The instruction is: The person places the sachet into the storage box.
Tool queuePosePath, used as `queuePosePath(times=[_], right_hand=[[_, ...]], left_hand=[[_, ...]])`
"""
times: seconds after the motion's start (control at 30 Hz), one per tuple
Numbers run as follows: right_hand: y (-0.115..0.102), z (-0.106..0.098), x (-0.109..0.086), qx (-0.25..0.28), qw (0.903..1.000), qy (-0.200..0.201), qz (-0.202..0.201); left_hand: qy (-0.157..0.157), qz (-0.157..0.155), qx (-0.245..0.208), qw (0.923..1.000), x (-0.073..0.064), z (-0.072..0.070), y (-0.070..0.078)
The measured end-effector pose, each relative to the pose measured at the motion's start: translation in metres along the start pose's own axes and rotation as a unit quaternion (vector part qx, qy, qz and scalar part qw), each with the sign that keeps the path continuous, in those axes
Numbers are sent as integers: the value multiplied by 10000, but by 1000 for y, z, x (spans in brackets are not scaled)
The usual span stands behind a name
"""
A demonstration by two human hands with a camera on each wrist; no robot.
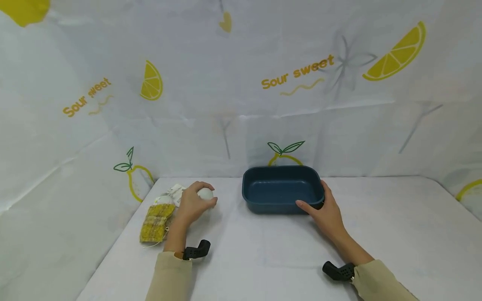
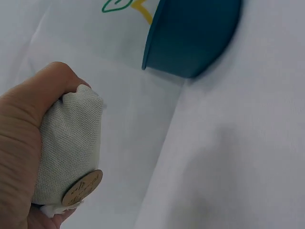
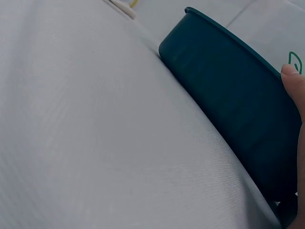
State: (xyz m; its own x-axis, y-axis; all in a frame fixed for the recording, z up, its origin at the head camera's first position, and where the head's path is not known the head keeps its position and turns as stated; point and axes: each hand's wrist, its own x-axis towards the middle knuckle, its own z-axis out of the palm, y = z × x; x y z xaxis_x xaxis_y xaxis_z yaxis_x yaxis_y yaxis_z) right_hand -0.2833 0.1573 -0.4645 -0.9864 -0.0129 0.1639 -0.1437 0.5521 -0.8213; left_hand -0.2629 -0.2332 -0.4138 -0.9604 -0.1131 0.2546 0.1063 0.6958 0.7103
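My left hand (image 1: pixel 193 203) grips a small whitish cloth bundle (image 2: pixel 71 143) of woven fabric, thumb and fingers curled round it. A round brown paper label (image 2: pixel 82 187) with handwriting-like print is on its side. In the head view the bundle (image 1: pixel 205 194) shows as a pale rounded end, raised over the left of the table. My right hand (image 1: pixel 328 212) holds the near right corner of a dark teal rectangular bin (image 1: pixel 278 207), thumb on the rim (image 3: pixel 238 43) and fingers around the right end. The bin's inside shows bare in the head view.
Left of my left hand lie a yellow checked fabric pouch (image 1: pixel 156 223) with a pale string and some crumpled white cloth pieces (image 1: pixel 175 192). A white cloth (image 1: pixel 263 255) covers the table. A lemon-printed white sheet (image 1: pixel 211 138) hangs behind and at the sides.
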Motion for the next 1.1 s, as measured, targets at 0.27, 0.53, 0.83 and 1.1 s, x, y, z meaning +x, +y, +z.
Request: queuePosePath(times=[0.27,0.53,0.83,1.1], right_hand=[[-2,0,1,39,10000,15,-79],[1,0,1,79,9997,141,-189],[4,3,0,104,9996,214,-175],[5,4,-1,184,9992,304,-153]], left_hand=[[314,399,-323,9982,4,11,31],[211,717,-432,9963,22,38,68],[-190,867,-339,9955,47,79,96],[-564,1166,-196,9914,66,111,98]])
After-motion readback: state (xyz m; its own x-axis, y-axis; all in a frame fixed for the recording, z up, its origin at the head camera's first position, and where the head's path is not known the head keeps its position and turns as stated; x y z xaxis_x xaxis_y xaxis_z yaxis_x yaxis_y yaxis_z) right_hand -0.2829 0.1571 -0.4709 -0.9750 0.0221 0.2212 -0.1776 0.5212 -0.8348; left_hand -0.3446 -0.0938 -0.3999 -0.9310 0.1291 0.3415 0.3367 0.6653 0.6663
